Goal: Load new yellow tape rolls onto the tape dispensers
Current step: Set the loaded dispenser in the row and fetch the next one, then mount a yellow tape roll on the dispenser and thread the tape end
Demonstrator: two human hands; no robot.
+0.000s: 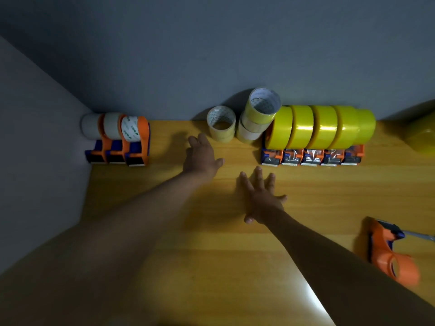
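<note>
Both hands, left hand (202,154) and right hand (261,196), hover open and empty before the loose tape rolls (256,118), stacked left of loaded dispensers (313,137); a careless reach could topple the tilted stack.

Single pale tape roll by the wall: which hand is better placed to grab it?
Left, likely. The left hand is open, its fingers almost at the single pale roll. The right hand lies flat on the table, farther back.

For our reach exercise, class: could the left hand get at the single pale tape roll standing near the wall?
Probably yes. The left hand is open, its fingers just short of the pale tape roll, with only bare table between them.
</note>
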